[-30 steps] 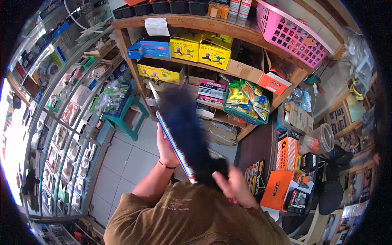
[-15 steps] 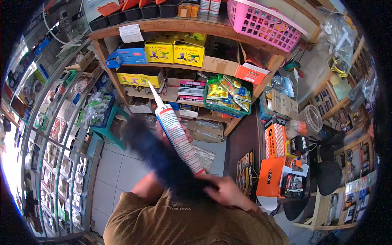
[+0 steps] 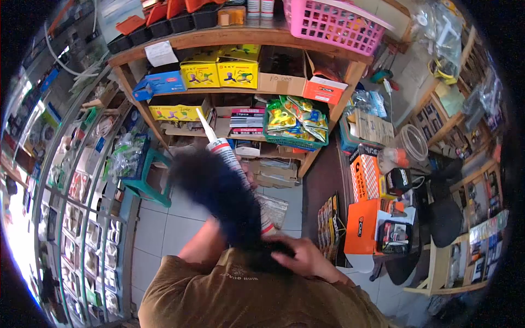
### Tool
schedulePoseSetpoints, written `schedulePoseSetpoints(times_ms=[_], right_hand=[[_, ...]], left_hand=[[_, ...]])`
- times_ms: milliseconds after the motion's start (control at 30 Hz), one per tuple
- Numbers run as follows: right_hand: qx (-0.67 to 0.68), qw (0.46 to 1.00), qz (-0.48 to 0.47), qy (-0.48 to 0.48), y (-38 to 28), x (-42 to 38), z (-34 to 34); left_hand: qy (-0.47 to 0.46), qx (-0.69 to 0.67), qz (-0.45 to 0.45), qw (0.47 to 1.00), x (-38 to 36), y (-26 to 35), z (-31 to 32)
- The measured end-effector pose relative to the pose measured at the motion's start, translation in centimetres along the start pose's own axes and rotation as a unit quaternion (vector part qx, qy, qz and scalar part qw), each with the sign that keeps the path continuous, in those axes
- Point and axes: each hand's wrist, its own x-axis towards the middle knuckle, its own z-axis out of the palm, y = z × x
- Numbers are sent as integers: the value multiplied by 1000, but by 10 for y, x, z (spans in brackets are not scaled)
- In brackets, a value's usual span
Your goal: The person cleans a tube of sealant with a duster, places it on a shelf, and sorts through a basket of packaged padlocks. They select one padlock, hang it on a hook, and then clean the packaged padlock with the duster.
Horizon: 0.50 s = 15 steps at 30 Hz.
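Observation:
A white sealant cartridge with a long pointed nozzle leans up and to the left in front of my chest. The fingers of my left hand are wrapped round its far side; most of that hand is hidden. Across the cartridge lies a dark, fluffy duster, smeared by motion, covering much of the printed label. My right hand is closed on the duster's lower end, close to the cartridge's red-banded base.
Ahead stands a wooden shelf with yellow boxes, a pink basket and a green basket of packets. At right, an orange box sits on a dark counter. Glass display shelves line the left.
The duster has shifted over the cartridge and now hides more of its label. The surroundings have moved slightly left and up in view.

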Motion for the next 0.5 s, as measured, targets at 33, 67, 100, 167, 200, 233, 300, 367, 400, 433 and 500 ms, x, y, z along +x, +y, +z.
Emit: schedulePoseSetpoints(times_ms=[33, 67, 100, 167, 200, 233, 300, 367, 400, 433, 500], right_hand=[[-1, 995, -21, -93, -3, -1, 1], [2, 996, -20, -86, -1, -4, 1], [10, 1000, 7, 1, 4, -6, -1], [100, 986, 79, 105, 17, -11, -7], [96, 987, 78, 104, 12, -13, -7], [22, 996, 40, 77, 3, -15, -6], [-94, 992, -78, -11, 2, -13, -2], [-57, 998, -1, 18, -1, -15, -1], [-18, 996, 77, 41, -2, -15, -1], [-20, 996, 75, 34, -1, -14, -1], [-18, 998, 31, 53, 3, -13, 0]], left_hand=[[17, 69, -9, 997, 6, 1, 13], [-26, 75, -19, 997, 9, -1, 16], [124, 97, 34, 987, 11, -12, 44], [265, 78, 15, 961, 9, -19, 71], [117, 6, -3, 993, 4, -13, 47], [92, 18, 7, 996, 7, -18, 50], [137, 193, 17, 972, -4, -15, 8], [-24, 51, -23, 998, 7, -14, -7], [16, 75, 12, 997, 3, -19, 14], [157, 64, 10, 985, -2, -14, 36], [99, 50, -2, 994, -4, -12, 42]])
